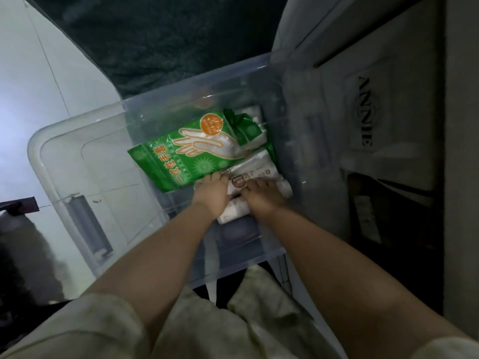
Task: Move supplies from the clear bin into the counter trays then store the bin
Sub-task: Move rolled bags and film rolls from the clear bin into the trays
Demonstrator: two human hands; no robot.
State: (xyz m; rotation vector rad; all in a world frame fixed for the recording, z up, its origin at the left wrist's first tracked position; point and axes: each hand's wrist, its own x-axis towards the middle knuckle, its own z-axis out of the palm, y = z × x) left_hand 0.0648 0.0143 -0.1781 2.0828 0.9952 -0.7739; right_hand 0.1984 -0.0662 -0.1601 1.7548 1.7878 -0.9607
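Nearest the camera were pale sleeves and two bare forearms reaching forward and down into the clear bin (77, 141), which sat on a white floor with a dark green rug beyond it. The left hand (210, 194) and the right hand (263, 196) lay close together inside the bin, both curled down over small white packets (242, 181) with red printing; the fingers pressed on the packets, though whether they actually gripped them could not be told. Just past the left hand lay a green glove packet (181, 156), flat and tilted, touching the white packets. Farther still, more white packs (255, 117) rested against the bin's far wall. A grey box (368, 112) marked ANNIE stood to the right.
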